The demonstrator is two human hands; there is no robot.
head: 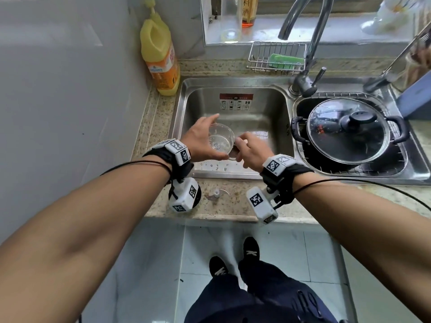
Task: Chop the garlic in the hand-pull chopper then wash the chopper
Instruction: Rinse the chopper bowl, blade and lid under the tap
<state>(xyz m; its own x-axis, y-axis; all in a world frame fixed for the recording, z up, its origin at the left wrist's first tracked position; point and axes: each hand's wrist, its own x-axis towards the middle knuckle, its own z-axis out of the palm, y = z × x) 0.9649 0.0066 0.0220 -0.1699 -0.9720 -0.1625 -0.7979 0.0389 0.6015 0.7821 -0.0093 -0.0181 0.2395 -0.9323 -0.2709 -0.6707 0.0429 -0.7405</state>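
The clear chopper bowl (220, 139) is held over the left sink basin (263, 127), its opening tilted toward me. My left hand (203, 141) wraps its left side, fingers over the rim. My right hand (250, 151) touches the bowl's right rim with its fingertips, a dark round thing partly hidden under them. The chopper's blade piece (216, 194) lies on the counter's front strip between my wrists. The lid and the garlic are out of sight.
A yellow detergent bottle (159, 59) stands at the sink's back left corner. A wire rack with a green sponge (284, 59) sits behind the basin beside the tap (305, 31). A black pot with a glass lid (349, 131) fills the right basin.
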